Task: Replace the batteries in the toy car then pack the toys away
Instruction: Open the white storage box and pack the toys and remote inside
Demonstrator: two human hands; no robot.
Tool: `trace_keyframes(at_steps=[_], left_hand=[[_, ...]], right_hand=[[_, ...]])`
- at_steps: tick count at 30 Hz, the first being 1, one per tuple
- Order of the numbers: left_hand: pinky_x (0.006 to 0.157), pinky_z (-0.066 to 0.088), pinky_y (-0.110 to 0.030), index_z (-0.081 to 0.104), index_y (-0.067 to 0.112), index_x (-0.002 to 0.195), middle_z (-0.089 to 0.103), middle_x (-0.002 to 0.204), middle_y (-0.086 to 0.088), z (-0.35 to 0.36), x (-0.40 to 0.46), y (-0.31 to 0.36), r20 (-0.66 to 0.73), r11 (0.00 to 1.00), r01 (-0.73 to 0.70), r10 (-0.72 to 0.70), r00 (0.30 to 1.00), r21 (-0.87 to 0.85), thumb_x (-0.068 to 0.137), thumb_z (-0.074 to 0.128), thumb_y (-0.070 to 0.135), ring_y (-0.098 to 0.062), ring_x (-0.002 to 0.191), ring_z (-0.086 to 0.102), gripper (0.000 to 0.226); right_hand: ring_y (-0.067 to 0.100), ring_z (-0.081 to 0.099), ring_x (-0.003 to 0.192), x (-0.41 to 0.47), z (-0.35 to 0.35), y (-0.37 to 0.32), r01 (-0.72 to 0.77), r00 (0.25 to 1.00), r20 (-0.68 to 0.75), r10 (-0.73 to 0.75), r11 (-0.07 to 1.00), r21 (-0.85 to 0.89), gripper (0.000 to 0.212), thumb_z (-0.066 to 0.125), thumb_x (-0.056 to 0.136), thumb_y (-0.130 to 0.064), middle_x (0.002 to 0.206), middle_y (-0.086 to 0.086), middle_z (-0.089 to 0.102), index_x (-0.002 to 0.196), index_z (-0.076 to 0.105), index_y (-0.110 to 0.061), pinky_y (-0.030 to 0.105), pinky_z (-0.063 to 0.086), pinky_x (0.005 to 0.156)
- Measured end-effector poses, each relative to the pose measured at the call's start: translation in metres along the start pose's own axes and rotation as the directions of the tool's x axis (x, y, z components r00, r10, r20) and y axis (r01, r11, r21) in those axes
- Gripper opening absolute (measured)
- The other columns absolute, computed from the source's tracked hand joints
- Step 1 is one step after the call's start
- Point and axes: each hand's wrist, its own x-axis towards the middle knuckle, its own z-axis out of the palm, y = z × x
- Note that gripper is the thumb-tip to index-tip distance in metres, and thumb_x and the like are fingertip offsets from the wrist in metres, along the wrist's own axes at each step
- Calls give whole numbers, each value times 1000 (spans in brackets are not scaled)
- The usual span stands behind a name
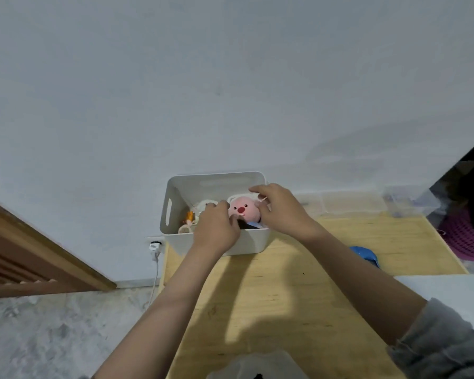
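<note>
Pink plush toy (pixel 241 212) in white bin (pixel 175 198), both hands touching it.

No text, label, brand or number can be read anywhere here, neither on the white bin (pixel 216 187) nor on the toys inside it.

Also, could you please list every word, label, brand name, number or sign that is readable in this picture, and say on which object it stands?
None: no text can be read anywhere in this view.
White bin: plain walls, no label visible.
Pink plush toy: only a face, no tag showing.
Blue object on the table: no print visible.
Wall plug: too small and blurred to show any marking.
</note>
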Motion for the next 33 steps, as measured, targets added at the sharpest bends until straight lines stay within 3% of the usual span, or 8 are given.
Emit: trace_keyframes(at_steps=[7,11,15,18,22,28,30,33], left_hand=[[98,40,-43,49,3,128,48,127,-19,69,-51,81,-58,982,-184,181,982,-52,88,56,17,-37,117,46,43],[105,37,-39,43,9,137,42,137,-15,126,-89,137,10,978,-162,164,986,-130,91,53,23,-31,128,41,49],[93,42,-35,41,16,136,41,134,-7,189,-129,205,148,981,-110,133,980,-158,93,50,27,-26,121,44,46],[82,44,-34,43,15,129,44,124,-8,230,-153,240,230,985,-90,123,965,-150,92,50,30,-27,110,50,41],[89,44,-33,37,15,137,41,130,-10,274,-180,266,381,993,-84,112,918,-88,89,55,32,-27,115,48,54],[108,36,-42,9,17,148,-2,152,-25,317,-198,278,594,972,-27,-121,795,234,68,74,58,-40,139,13,111],[112,30,-46,0,17,149,-12,151,-29,326,-202,279,581,955,-40,-146,801,294,66,77,56,-43,141,4,120],[109,33,-45,6,17,149,-3,152,-26,334,-205,279,502,967,-12,-121,856,253,68,76,57,-42,138,12,115]], right_hand=[[20,52,118,-78,-40,74,6,1000,-7,-6,1000,-17,43,52,91,-16,128,4,56,135,49,-18,29,38,99],[24,57,113,-140,-69,141,-42,999,-28,43,998,44,43,53,88,-18,122,9,61,130,54,-12,25,38,95],[27,59,107,-207,-102,225,-209,977,-33,210,977,45,43,59,86,-15,117,12,60,129,55,-12,36,47,92],[27,49,119,-249,-119,281,-370,926,53,375,926,-80,51,57,90,-25,130,12,49,138,42,-17,39,43,98],[35,33,131,-291,-135,339,-512,813,184,552,829,-225,70,58,89,-39,145,17,29,146,24,-20,42,35,104],[42,3,141,-318,-147,385,-636,664,231,712,699,-326,103,71,70,-56,155,14,-14,147,5,-40,59,20,109],[44,9,139,-321,-147,391,-674,625,278,730,684,-279,112,74,67,-58,153,15,-14,147,-2,-42,57,25,109],[43,22,131,-321,-150,392,-705,611,281,740,670,-232,114,77,65,-56,147,17,2,148,0,-40,50,33,102]])
